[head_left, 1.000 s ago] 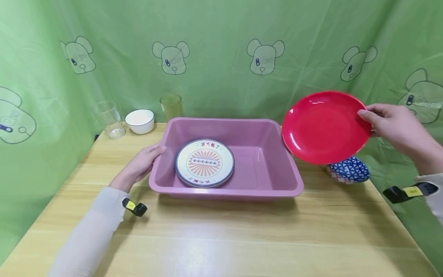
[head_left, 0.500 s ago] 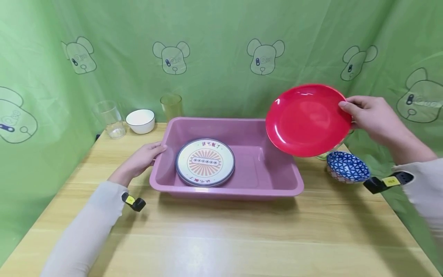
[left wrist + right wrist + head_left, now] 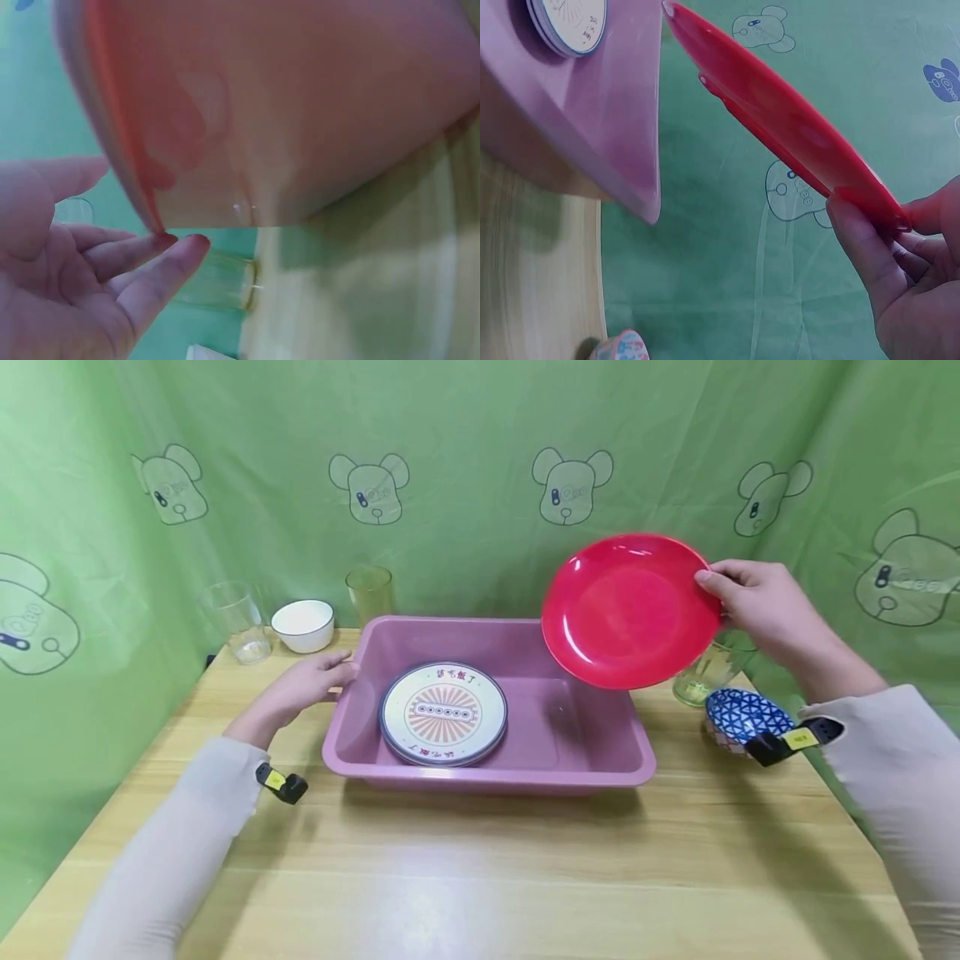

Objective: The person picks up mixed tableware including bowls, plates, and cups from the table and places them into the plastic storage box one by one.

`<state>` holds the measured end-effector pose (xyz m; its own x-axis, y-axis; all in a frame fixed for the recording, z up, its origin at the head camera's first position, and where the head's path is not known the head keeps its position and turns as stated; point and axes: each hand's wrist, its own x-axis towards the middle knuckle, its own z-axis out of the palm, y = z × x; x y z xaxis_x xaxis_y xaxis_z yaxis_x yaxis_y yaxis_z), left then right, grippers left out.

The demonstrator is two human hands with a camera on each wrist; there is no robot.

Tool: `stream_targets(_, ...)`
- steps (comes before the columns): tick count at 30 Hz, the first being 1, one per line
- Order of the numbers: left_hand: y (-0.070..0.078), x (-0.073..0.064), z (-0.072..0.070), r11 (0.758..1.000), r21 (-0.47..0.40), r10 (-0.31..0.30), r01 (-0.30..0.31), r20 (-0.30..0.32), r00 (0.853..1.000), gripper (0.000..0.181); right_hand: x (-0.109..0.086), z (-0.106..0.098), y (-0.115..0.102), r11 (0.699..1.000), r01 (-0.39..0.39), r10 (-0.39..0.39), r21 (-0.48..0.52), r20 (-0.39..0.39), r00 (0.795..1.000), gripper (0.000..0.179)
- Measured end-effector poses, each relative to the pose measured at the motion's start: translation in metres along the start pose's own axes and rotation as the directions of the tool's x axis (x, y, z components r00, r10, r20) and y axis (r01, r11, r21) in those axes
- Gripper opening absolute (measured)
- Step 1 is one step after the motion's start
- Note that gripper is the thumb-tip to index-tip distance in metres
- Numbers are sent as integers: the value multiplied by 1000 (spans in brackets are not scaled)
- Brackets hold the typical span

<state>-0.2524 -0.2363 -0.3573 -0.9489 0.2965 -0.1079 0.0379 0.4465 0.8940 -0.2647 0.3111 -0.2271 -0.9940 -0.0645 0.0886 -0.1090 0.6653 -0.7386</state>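
Observation:
My right hand [image 3: 765, 610] pinches the right edge of a red plate [image 3: 630, 610], tilted above the right back part of a pink plastic basin [image 3: 487, 773]. The right wrist view has the plate almost edge-on, the thumb and fingers of the right hand [image 3: 915, 277] on opposite faces. Inside the basin, toward its left, lies a small stack of white plates [image 3: 444, 714] with a dark rim. My left hand [image 3: 300, 687] is at the basin's left side. In the left wrist view its fingertips [image 3: 196, 246] come right at the rim, thumb spread and fingers fairly straight.
Behind the basin on the left stand a clear glass [image 3: 243, 622], a white bowl [image 3: 303, 627] and a yellow glass [image 3: 370, 593]. To the right are a greenish glass [image 3: 701, 675] and a blue patterned bowl [image 3: 742, 714]. A green curtain [image 3: 472, 427] hangs behind the wooden table [image 3: 480, 868].
The right hand has carried the red plate leftward and up, from beside the basin to above its right part. The left hand has loosened from the rim and shifted slightly back.

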Motion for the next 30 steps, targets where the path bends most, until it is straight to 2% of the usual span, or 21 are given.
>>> stream_targets(6, 21, 1, -3, 995, 104, 2, 2, -37, 999, 63, 4, 8, -5, 997, 11, -11, 72, 2, 1000, 56)
stream_targets(10, 33, 2, -4, 971, 240, 3, 19, -88, 996, 67, 6, 13, -7, 991, 16, -16, 131, -2, 1000, 54)
stream_targets(13, 41, 5, -3, 952, 304, 22, 17, -123, 992, 68, 8, 18, -10, 985, 22, -21, 172, -2, 1000, 54)
stream_targets(16, 49, 9, -1, 957, 290, 42, 0, -140, 989, 66, 10, 23, -12, 974, 19, -20, 228, -1, 1000, 51)
stream_targets(23, 68, 15, 3, 988, 154, 26, -3, -146, 989, 63, 17, 36, -18, 923, 14, -15, 384, 1, 1000, 36)
stream_targets(30, 87, 23, 8, 998, 23, 53, -51, -137, 989, 61, 24, 51, -26, 870, 8, -16, 492, 13, 1000, 22)
